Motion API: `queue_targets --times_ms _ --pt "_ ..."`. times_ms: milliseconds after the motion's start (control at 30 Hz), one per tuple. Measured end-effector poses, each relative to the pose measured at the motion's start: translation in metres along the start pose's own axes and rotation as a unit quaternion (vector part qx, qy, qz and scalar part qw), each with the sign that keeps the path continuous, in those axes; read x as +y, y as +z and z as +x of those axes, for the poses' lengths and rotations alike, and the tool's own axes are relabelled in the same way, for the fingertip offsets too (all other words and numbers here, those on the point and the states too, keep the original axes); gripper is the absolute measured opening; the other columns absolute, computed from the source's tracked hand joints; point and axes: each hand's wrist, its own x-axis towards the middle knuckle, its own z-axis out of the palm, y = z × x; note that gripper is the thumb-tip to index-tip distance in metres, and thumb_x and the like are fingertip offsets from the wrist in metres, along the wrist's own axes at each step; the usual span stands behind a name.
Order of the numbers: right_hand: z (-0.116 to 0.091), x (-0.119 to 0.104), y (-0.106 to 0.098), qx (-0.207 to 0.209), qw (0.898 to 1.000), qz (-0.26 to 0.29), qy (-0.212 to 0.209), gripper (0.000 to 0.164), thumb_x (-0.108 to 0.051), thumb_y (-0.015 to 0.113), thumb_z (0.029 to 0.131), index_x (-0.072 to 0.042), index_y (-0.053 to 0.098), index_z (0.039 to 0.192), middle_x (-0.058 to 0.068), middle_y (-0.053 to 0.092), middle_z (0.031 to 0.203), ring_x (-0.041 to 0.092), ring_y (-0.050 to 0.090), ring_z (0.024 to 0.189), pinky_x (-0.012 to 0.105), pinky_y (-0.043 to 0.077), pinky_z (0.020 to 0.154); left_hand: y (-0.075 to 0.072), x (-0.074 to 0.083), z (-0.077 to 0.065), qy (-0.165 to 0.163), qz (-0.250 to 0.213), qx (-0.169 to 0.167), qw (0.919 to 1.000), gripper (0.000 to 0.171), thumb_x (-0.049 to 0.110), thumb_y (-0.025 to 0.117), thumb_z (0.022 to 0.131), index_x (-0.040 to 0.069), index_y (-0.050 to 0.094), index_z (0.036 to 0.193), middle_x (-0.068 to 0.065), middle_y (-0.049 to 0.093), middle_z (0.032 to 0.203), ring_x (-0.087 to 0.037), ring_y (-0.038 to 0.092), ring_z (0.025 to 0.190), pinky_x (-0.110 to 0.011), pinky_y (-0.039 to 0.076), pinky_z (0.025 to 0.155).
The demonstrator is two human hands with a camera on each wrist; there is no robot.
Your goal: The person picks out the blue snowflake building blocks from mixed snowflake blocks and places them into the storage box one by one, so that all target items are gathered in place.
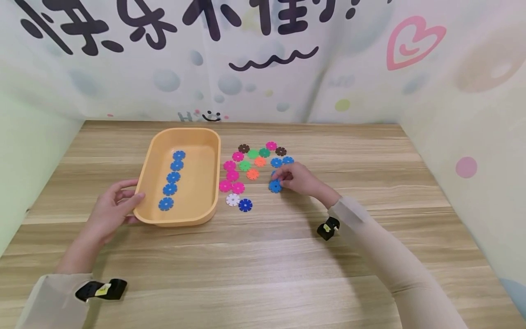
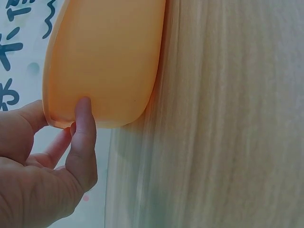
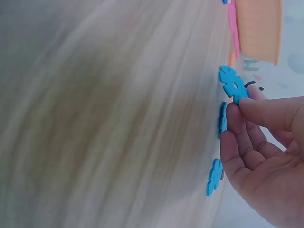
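My left hand grips the left rim of an orange-yellow plastic tray, its thumb along the edge. Inside the tray, several blue snowflake discs lie in a column. Over to the right, my right hand pinches a blue snowflake disc between thumb and fingers. Just behind those fingers, another blue disc is partly hidden in the head view. Two more blue discs lie on the table a little farther back.
Between tray and right hand lie several pink discs, two orange discs, green discs and brown discs. A white disc and a dark blue disc sit nearer. A printed sheet stands behind the wooden table.
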Motion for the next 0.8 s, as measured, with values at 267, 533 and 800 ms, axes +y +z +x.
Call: queue_targets --times_ms 267,533,800 --pt "0.001 -0.010 0.001 0.010 1.000 -0.005 0.002 0.019 0.006 0.060 0.084 0.000 0.067 0.101 0.010 0.065 0.099 0.019 0.058 0.086 0.025 0.052 0.075 0.000 0.000 0.000 -0.002 -0.002 0.003 1.0000 0.056 0.024 0.051 0.095 -0.005 0.026 0.136 -0.024 0.041 0.116 -0.002 0.060 0.073 -0.029 0.056 0.057" --pt "0.011 -0.035 0.009 0.006 1.000 0.015 -0.025 0.019 0.006 0.061 0.084 0.001 0.067 0.101 0.010 0.066 0.101 0.018 0.061 0.087 0.023 0.053 0.075 0.001 0.001 0.000 -0.003 0.002 0.002 1.0000 0.058 0.024 0.049 0.095 -0.007 0.023 0.137 -0.026 0.040 0.119 -0.001 0.059 0.073 -0.029 0.057 0.058" --pt "0.024 -0.070 0.019 -0.012 0.998 0.013 -0.066 0.019 0.003 0.060 0.086 -0.001 0.067 0.103 0.007 0.065 0.097 0.015 0.059 0.081 0.022 0.052 0.070 0.001 0.000 -0.001 0.003 -0.005 0.003 1.0000 0.057 0.023 0.051 0.095 -0.007 0.025 0.136 -0.024 0.042 0.115 -0.003 0.060 0.074 -0.030 0.057 0.058"
